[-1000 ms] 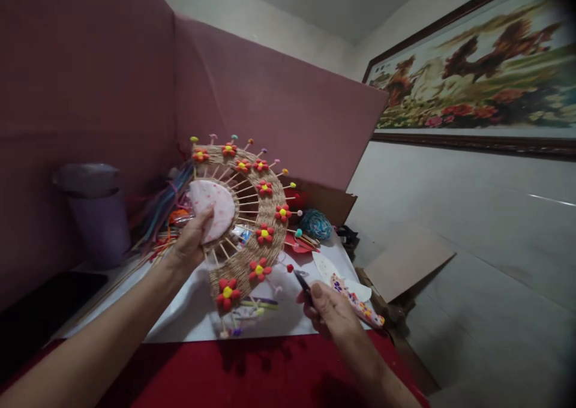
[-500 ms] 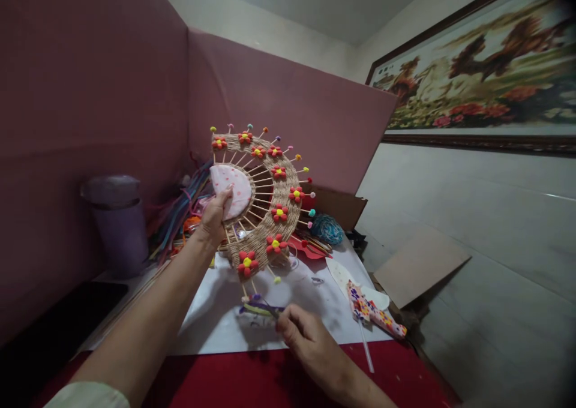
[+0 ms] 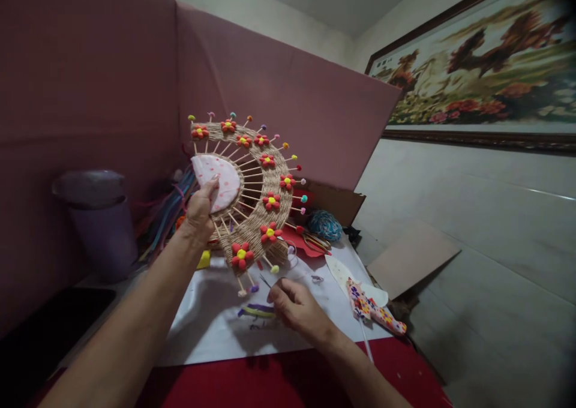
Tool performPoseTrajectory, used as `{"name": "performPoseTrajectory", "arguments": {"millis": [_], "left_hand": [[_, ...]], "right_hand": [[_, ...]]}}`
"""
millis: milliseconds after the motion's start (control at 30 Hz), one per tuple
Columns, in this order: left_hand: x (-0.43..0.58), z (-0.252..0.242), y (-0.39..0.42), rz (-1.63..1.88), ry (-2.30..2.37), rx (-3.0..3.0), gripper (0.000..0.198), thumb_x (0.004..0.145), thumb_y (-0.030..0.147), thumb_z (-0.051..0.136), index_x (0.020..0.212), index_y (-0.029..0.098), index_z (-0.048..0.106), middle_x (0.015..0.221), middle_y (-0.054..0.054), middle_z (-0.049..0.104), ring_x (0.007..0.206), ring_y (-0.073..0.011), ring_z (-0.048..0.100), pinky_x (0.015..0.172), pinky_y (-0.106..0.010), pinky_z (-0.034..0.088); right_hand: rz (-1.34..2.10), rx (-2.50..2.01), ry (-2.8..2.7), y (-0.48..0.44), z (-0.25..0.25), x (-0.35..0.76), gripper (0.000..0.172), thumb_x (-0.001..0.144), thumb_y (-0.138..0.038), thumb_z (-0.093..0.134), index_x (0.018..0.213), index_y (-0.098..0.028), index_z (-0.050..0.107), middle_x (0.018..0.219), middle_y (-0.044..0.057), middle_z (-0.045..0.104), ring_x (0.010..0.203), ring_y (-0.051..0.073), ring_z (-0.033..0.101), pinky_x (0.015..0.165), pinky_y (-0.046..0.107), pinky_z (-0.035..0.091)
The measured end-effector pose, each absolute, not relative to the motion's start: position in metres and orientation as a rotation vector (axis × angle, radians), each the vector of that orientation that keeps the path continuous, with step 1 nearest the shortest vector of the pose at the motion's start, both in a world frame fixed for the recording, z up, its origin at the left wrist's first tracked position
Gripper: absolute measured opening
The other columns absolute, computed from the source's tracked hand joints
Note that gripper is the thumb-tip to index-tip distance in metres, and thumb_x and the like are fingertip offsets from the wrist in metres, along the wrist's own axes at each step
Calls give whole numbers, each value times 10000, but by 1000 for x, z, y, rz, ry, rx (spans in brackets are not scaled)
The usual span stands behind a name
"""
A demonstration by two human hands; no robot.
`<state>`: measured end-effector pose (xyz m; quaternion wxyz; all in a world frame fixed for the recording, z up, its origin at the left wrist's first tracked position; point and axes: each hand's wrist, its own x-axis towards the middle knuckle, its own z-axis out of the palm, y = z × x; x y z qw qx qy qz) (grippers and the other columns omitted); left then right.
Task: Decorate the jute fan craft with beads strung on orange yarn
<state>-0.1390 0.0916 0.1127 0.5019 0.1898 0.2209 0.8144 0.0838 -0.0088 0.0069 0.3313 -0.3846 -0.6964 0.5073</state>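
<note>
My left hand (image 3: pixel 200 210) grips a woven fan (image 3: pixel 278 195) by its pink dotted half-round centre (image 3: pixel 220 177), thumb on the front. Thin sticks radiate through the fan's twine band, which bears red clay flowers with yellow middles. Small coloured pom-poms tip the sticks. Below the fan's lower edge, my right hand (image 3: pixel 297 309) is closed on small scissors (image 3: pixel 265 281), whose handles are hidden in the fingers. The blades point up-left, just right of a purple pom-pom (image 3: pixel 254 288) and apart from it. Purple and yellow-green fuzzy strips (image 3: pixel 256 310) lie on the white sheet underneath.
On the white table sheet (image 3: pixel 202 336) are a blue yarn ball (image 3: pixel 324 225), red felt (image 3: pixel 310 247) and a flower-patterned piece (image 3: pixel 382 318) at right. Left stand a purple bin (image 3: pixel 105 234) and bundled pipe cleaners (image 3: pixel 166 216). Pink panels (image 3: pixel 270 84) rise behind.
The fan has moved left and slightly up in the view with my left hand. My right hand and the scissors have risen from the fuzzy strips toward the lower pom-poms.
</note>
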Motion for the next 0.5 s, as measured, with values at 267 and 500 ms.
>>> {"name": "performPoseTrajectory", "arguments": {"millis": [267,500], "left_hand": [[-144,107,97,1974,527,504,108,792,112,545,789,123,653,627,-52,702,773,-207,704,757,-279,582],[-138,107,94,1945,600,511,126,798,131,522,789,138,648,627,-51,702,752,-221,706,711,-295,597]], "right_hand": [[1630,-987,-1514,-13,0,74,615,752,-704,488,839,-115,637,489,-67,401,382,33,237,382,193,161],[1716,-977,-1477,-21,4,77,645,762,-694,487,894,-92,677,471,-62,375,420,43,224,417,205,129]]}}
